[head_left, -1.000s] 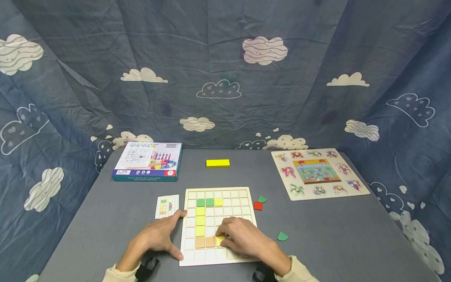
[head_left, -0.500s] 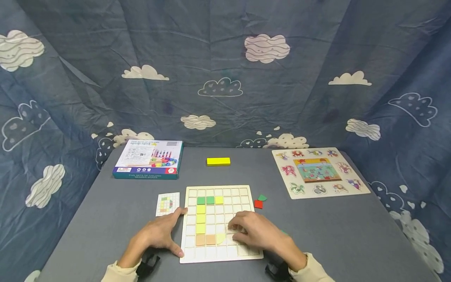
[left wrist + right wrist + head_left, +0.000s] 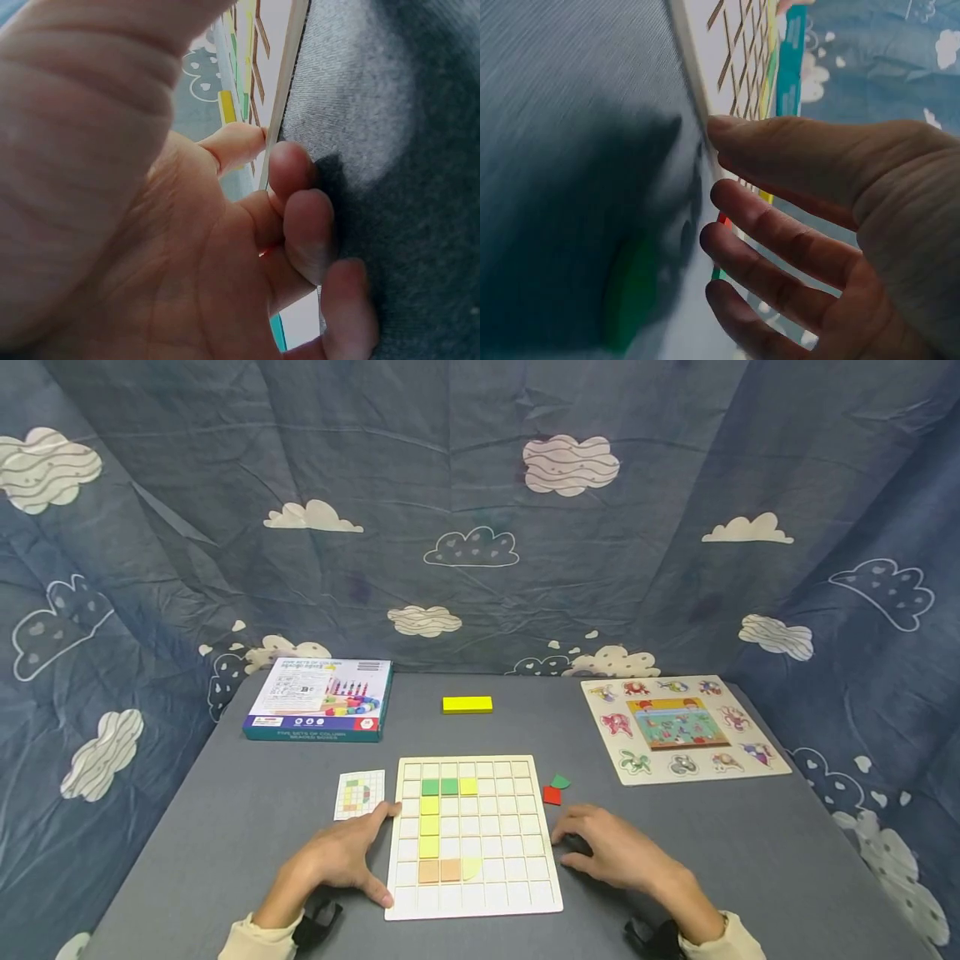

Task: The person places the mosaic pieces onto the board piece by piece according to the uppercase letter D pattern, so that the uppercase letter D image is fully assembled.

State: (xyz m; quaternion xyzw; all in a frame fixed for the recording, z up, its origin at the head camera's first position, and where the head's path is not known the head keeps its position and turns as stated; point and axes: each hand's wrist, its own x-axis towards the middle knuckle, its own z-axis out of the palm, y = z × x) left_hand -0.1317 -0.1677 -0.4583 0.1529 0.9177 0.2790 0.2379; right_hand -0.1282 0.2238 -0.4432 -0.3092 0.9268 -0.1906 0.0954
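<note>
A pale wooden grid board (image 3: pixel 495 893) lies in front of me. It holds two green squares (image 3: pixel 449 787), several yellow squares (image 3: pixel 429 825), two orange squares (image 3: pixel 450 870) and a yellow quarter-circle (image 3: pixel 471 867) in its lower part. My left hand (image 3: pixel 341 856) rests at the board's left edge, thumb and index finger spread along it. Just off the right edge is my right hand (image 3: pixel 618 850), fingers loosely bent and holding nothing. Under it, the right wrist view shows a green quarter-circle (image 3: pixel 630 296) on the table, hidden in the head view.
A pattern card (image 3: pixel 360 794) lies left of the board. A red square (image 3: pixel 552 795) and another green quarter-circle (image 3: pixel 560 782) sit by its upper right. Farther back are a boxed set (image 3: pixel 318 700), a yellow block (image 3: pixel 467 705) and an animal picture puzzle (image 3: pixel 684 729).
My right hand has let go of the yellow quarter-circle in the board's lower part and moved right, off the board, over the green quarter-circle. My left hand has stayed at the left edge.
</note>
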